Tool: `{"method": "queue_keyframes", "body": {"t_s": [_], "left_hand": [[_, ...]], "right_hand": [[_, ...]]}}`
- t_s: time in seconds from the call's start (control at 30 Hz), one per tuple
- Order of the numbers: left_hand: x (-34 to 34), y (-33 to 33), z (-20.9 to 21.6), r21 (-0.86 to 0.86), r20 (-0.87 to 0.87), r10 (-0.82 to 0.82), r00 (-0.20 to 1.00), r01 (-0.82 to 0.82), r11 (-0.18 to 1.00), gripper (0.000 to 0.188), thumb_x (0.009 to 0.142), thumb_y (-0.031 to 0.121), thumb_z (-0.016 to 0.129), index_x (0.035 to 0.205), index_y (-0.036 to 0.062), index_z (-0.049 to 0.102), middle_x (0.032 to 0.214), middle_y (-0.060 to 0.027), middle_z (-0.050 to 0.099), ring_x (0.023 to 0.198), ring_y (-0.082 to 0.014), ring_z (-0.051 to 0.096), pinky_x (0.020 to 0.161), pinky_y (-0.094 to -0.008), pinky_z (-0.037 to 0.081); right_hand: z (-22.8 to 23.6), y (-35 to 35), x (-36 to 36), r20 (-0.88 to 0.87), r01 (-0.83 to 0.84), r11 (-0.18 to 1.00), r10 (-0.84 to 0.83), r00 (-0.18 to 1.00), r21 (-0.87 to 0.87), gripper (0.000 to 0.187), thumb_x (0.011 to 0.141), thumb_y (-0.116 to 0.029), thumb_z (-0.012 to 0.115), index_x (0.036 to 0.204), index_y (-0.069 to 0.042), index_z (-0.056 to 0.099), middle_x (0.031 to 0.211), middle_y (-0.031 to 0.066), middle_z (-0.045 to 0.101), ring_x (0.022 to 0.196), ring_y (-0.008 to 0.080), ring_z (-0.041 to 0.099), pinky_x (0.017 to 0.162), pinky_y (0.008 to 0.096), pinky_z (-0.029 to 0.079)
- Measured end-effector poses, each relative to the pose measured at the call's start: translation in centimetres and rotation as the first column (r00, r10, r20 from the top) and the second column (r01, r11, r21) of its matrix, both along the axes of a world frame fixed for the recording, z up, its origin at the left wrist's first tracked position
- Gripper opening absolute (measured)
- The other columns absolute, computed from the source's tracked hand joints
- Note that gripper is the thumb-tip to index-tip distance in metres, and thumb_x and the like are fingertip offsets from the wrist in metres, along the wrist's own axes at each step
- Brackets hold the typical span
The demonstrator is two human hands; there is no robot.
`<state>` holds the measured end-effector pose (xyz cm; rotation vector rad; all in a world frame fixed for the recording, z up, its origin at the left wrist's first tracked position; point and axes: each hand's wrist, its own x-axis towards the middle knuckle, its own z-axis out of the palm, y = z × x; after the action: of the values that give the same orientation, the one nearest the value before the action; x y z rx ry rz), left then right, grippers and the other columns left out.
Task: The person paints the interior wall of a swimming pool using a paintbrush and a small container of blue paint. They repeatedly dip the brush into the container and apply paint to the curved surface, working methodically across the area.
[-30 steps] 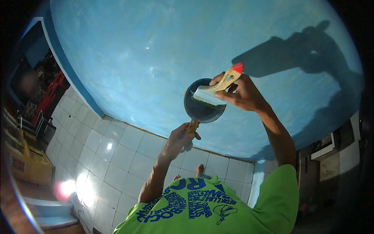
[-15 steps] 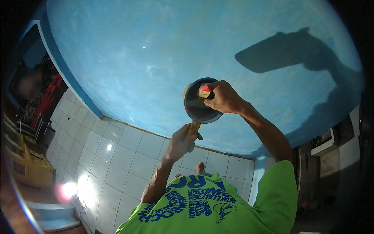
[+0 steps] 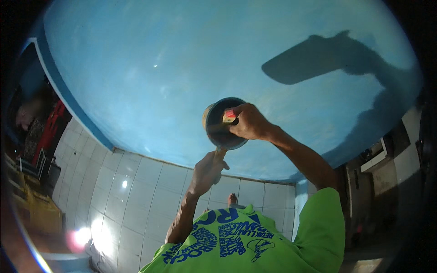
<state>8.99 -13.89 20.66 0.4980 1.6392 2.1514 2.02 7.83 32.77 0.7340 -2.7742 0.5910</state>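
My left hand (image 3: 207, 174) is closed around the short tan handle of a round, dark dipper (image 3: 217, 135), which I hold up before a light blue wall (image 3: 136, 73). The dipper's open mouth faces up towards me. My right hand (image 3: 251, 122) is over the mouth, fingers closed on a tool handle with a red and pale tan end (image 3: 230, 117). The tool's working part is hidden by my hand and the dipper, so its kind does not show. The dipper's contents are too dark to make out.
White floor tiles (image 3: 150, 195) run along the wall's foot, with a bare foot (image 3: 232, 199) below me. A bright lamp (image 3: 82, 235) shines at lower left. A doorway (image 3: 34, 109) opens at far left. Dark shadows (image 3: 305, 61) fall on the wall at right.
The dipper and both hands sit slightly further left and lower in the picture, while the wall and floor have shifted left too. Both grips look the same.
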Motion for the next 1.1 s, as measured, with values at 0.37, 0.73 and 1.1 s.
{"method": "queue_keyframes", "body": {"t_s": [0.37, 0.73, 1.1], "left_hand": [[-0.4, -0.6, 1.3, 0.074, -0.133, -0.079, 0.988, 0.090, 0.993, 0.039, 0.104, 0.019, 0.058, 0.136, -0.0020, 0.053, 0.096, -0.0095, 0.067, 0.056, -0.0046, 0.048, 0.046, -0.0220, 0.040], [-0.6, -0.9, 1.7, 0.093, -0.230, -0.099, 0.968, 0.123, 0.988, 0.043, 0.103, 0.020, 0.062, 0.136, -0.0044, 0.051, 0.097, -0.0102, 0.068, 0.055, -0.0059, 0.052, 0.045, -0.0227, 0.041], [-0.7, -0.8, 3.1, 0.099, -0.195, -0.026, 0.980, 0.046, 0.994, 0.036, 0.107, 0.022, 0.057, 0.129, -0.0050, 0.053, 0.095, -0.0108, 0.068, 0.053, -0.0052, 0.050, 0.044, -0.0240, 0.040]], "right_hand": [[2.5, -0.3, 1.4, 0.039, 0.109, 0.990, -0.112, 0.993, 0.088, 0.031, 0.078, -0.016, 0.075, 0.108, -0.009, 0.073, 0.094, 0.0177, 0.074, 0.091, 0.0371, 0.071, 0.083, 0.0450, 0.056], [2.6, 0.0, 0.4, -0.027, 0.081, 0.970, -0.077, 0.997, 0.231, 0.035, 0.072, -0.023, 0.080, 0.100, -0.003, 0.073, 0.100, 0.0190, 0.073, 0.096, 0.0379, 0.069, 0.088, 0.0459, 0.054], [3.2, 1.2, 0.6, -0.179, -0.089, 0.994, 0.098, 0.979, 0.059, 0.037, 0.080, -0.034, 0.080, 0.110, -0.012, 0.074, 0.098, 0.0109, 0.075, 0.090, 0.0296, 0.072, 0.081, 0.0408, 0.055]]}}
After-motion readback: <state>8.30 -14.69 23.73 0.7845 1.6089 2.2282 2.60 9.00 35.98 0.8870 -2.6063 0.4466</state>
